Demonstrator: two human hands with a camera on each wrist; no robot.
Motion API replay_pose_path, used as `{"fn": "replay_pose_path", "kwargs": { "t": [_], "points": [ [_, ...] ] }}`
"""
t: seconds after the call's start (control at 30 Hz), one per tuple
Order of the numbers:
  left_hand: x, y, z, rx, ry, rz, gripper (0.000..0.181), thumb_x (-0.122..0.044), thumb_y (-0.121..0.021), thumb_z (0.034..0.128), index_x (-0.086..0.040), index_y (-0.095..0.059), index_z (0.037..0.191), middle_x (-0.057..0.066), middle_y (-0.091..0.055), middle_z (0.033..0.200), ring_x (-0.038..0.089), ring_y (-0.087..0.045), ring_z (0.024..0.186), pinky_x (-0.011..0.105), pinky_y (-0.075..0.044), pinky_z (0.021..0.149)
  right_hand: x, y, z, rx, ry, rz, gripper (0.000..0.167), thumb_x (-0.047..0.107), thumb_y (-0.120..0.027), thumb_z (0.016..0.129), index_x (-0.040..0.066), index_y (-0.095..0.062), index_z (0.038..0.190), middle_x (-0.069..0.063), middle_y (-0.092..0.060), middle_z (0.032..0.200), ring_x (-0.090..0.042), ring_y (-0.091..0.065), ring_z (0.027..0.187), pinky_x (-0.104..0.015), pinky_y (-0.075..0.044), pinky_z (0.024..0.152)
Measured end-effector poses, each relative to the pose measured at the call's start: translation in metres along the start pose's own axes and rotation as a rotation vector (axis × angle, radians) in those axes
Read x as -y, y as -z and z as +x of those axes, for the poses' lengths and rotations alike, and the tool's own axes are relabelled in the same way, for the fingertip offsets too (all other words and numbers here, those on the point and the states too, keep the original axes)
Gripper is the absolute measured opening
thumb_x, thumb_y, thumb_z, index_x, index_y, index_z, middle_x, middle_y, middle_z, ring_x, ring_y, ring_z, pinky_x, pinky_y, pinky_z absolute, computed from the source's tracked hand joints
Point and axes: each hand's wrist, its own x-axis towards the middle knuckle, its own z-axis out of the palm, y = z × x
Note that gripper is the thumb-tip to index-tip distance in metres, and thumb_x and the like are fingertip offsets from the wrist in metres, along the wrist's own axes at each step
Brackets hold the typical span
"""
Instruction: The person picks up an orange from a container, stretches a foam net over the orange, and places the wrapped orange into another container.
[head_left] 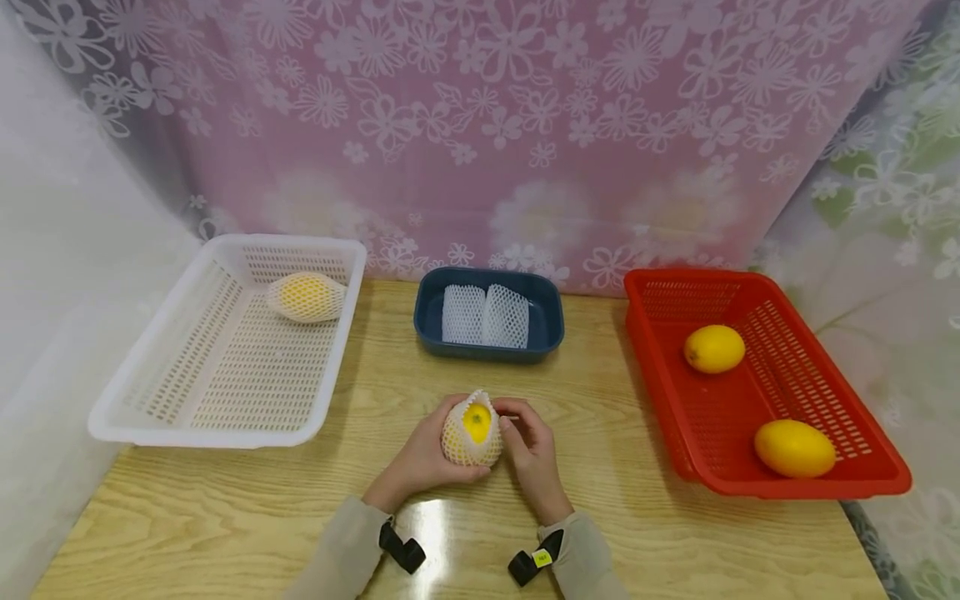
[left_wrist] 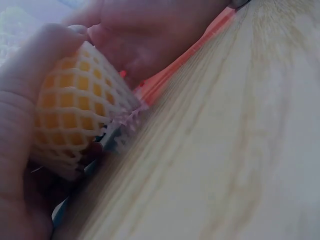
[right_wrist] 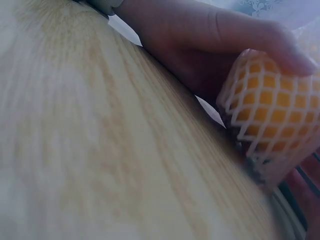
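Observation:
Above the front middle of the table, my left hand (head_left: 431, 457) grips a yellow oval fruit (head_left: 477, 422) wrapped in a white foam net sleeve (head_left: 471, 452). The sleeve is open at the top, where one end of the fruit shows. On the other side my right hand (head_left: 534, 454) has its thumb and forefinger bent at the sleeve's upper edge, pinching it. In the left wrist view the net (left_wrist: 75, 107) lies close around the fruit. My left thumb (right_wrist: 290, 55) presses on the net in the right wrist view.
At the left, a white basket (head_left: 225, 437) holds one netted yellow fruit (head_left: 306, 297). A blue tray (head_left: 489, 353) with two flattened foam nets (head_left: 506, 317) stands behind my hands. The red basket (head_left: 678, 442) at the right contains two bare yellow fruits (head_left: 715, 348).

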Motion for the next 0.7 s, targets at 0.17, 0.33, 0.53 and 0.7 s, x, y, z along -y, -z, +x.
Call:
{"fn": "replay_pose_path", "kwargs": {
  "t": [0.17,0.33,0.53,0.7],
  "points": [
    [-0.002,0.0,-0.001,-0.026,0.01,-0.045,0.097,-0.016,-0.095,0.0634,-0.025,-0.041,0.144,-0.002,-0.055,0.133,0.018,-0.057,0.111,0.035,-0.046,0.096,-0.002,0.0,0.0,0.066,-0.05,0.044,0.029,-0.006,-0.048,0.1,-0.003,-0.058,0.127,-0.019,-0.06,0.121,-0.02,-0.057,0.113,-0.027,-0.047,0.096],
    [-0.013,0.001,-0.001,-0.049,-0.056,-0.071,0.099,-0.004,-0.094,0.0618,-0.014,-0.04,0.144,0.006,-0.054,0.135,0.021,-0.056,0.114,0.035,-0.046,0.098,0.0,0.002,0.002,0.125,-0.172,0.076,0.037,0.006,-0.048,0.103,-0.003,-0.046,0.139,-0.02,-0.054,0.134,-0.021,-0.055,0.12,-0.027,-0.046,0.099],
    [-0.036,0.006,-0.003,-0.053,-0.119,-0.117,0.092,0.003,-0.091,0.0627,0.0,-0.042,0.141,0.01,-0.055,0.132,0.018,-0.056,0.113,0.033,-0.047,0.096,0.006,0.009,0.002,0.248,-0.444,0.412,0.049,0.021,-0.046,0.105,0.0,-0.033,0.148,-0.011,-0.053,0.137,-0.016,-0.057,0.116,-0.03,-0.05,0.093],
    [-0.029,0.005,-0.002,-0.049,-0.138,-0.131,0.093,0.006,-0.091,0.0619,0.002,-0.041,0.141,0.01,-0.054,0.133,0.02,-0.055,0.115,0.033,-0.045,0.098,0.004,0.015,0.002,0.309,-0.53,0.636,0.035,0.016,-0.044,0.106,0.01,-0.047,0.14,-0.004,-0.054,0.133,-0.017,-0.059,0.109,-0.032,-0.051,0.088]
  ]
}}
